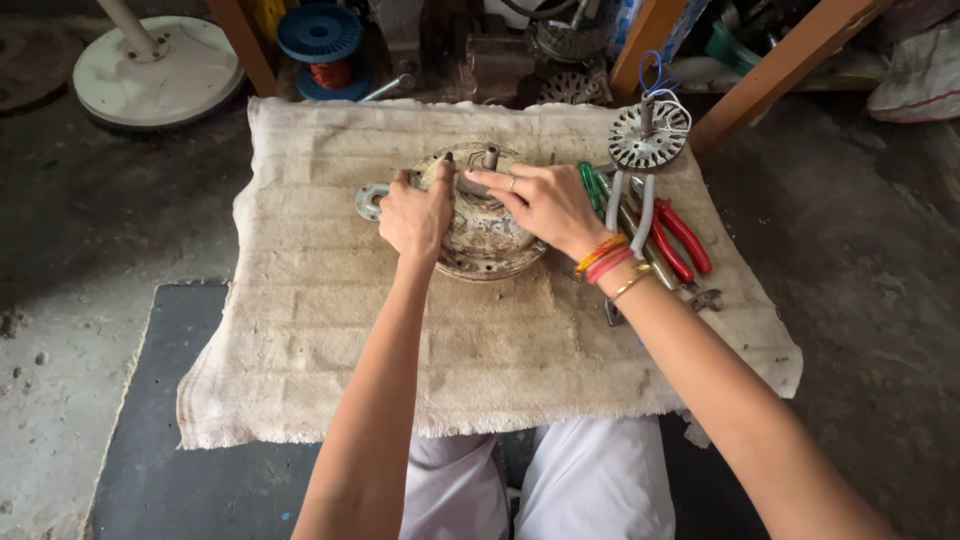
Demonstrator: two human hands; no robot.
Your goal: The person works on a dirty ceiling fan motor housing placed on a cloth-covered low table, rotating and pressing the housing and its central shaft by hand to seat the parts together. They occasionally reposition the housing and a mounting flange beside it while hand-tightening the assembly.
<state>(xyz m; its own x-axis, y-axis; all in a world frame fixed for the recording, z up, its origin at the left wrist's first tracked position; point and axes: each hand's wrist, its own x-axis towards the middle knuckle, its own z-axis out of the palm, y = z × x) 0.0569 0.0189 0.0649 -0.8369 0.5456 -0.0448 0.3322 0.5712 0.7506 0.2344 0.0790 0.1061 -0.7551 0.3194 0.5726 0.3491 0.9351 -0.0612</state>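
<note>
Both arms reach forward from a seated person's lap, the left hand [415,215] curled into a fist on the near-left rim of a round, rusty motor housing [485,240], gripping it, while the right hand [545,203] lies flatter across the top, fingers extended toward the short shaft [490,157] standing up at the centre. The housing sits in the middle of a worn beige towel [330,330] spread over a dark mat [160,440] on a grimy concrete floor [70,230]. Just right of the wrist lie red-handled pliers [680,240] and a green-handled screwdriver [592,190]; beyond them a wired metal rotor [648,137]. A blue wire spool [320,40] and a white fan base [160,70] stand behind.
</note>
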